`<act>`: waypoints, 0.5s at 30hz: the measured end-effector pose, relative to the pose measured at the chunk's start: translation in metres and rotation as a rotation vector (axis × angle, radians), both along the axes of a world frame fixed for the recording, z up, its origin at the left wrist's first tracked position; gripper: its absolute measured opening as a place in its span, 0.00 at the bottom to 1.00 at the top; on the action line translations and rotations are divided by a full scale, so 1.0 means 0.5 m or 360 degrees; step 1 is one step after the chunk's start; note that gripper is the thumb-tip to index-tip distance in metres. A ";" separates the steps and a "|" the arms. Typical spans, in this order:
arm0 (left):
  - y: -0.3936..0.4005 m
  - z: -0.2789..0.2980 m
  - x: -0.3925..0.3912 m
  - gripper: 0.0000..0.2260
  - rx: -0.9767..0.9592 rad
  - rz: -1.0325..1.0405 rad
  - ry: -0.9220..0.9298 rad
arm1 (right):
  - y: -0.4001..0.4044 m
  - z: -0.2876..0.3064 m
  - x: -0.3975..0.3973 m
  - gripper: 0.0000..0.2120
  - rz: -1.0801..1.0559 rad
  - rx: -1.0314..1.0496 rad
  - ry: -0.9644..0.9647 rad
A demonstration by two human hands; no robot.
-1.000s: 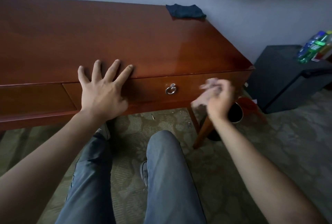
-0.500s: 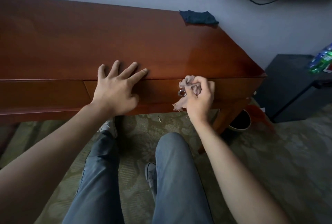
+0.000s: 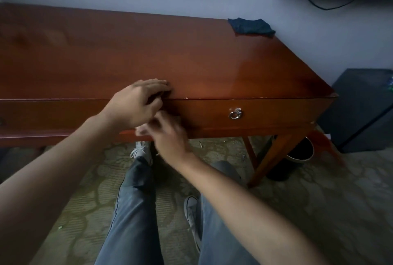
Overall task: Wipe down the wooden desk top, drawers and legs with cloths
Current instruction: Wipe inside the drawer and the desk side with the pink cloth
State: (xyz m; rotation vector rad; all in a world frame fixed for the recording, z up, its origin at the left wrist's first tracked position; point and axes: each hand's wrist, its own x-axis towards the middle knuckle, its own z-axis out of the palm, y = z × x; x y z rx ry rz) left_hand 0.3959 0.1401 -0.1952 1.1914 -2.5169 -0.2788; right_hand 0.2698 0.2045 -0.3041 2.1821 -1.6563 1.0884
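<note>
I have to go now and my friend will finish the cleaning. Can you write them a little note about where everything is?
Left hand: fingers flat on the desk top's front edge.
Right hand: blurred, low on the drawer front, a pale cloth peeking out beside it.
Dark cloth: lying at the back right corner.
Done so far: can't be judged.
Left: rest of the drawers, then legs.

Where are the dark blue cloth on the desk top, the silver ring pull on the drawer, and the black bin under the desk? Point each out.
dark blue cloth (image 3: pixel 251 27): head view, middle of the crumpled fabric.
silver ring pull (image 3: pixel 235 114): head view, on the metal ring.
black bin (image 3: pixel 297 154): head view, on its dark inside near the rim.
</note>
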 end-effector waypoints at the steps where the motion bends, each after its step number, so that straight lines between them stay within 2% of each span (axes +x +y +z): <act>1: -0.007 -0.010 0.011 0.28 -0.0130 0.0097 -0.0199 | 0.013 0.018 -0.043 0.05 -0.0106 -0.0053 -0.0184; 2: -0.012 -0.017 0.019 0.30 -0.0213 0.0194 -0.0360 | 0.028 0.044 -0.098 0.04 -0.0298 -0.0181 -0.0302; 5: -0.025 -0.034 0.025 0.36 -0.0244 0.0246 -0.0535 | 0.054 0.115 -0.278 0.09 -0.0778 -0.0540 -0.0159; 7: -0.027 -0.031 0.020 0.38 -0.0208 0.0230 -0.0517 | 0.032 0.135 -0.332 0.14 -0.0859 -0.0329 0.0007; 9: -0.026 -0.028 0.021 0.38 -0.0157 0.0223 -0.0467 | -0.002 0.128 -0.307 0.22 -0.0829 0.0013 0.0114; 12: -0.014 -0.017 0.022 0.35 -0.0055 0.0253 -0.0215 | -0.041 0.129 -0.165 0.27 -0.0625 0.0158 0.0279; 15: 0.002 0.008 0.021 0.30 0.0194 0.0409 0.0355 | -0.074 0.137 0.010 0.31 -0.0351 0.0241 0.0432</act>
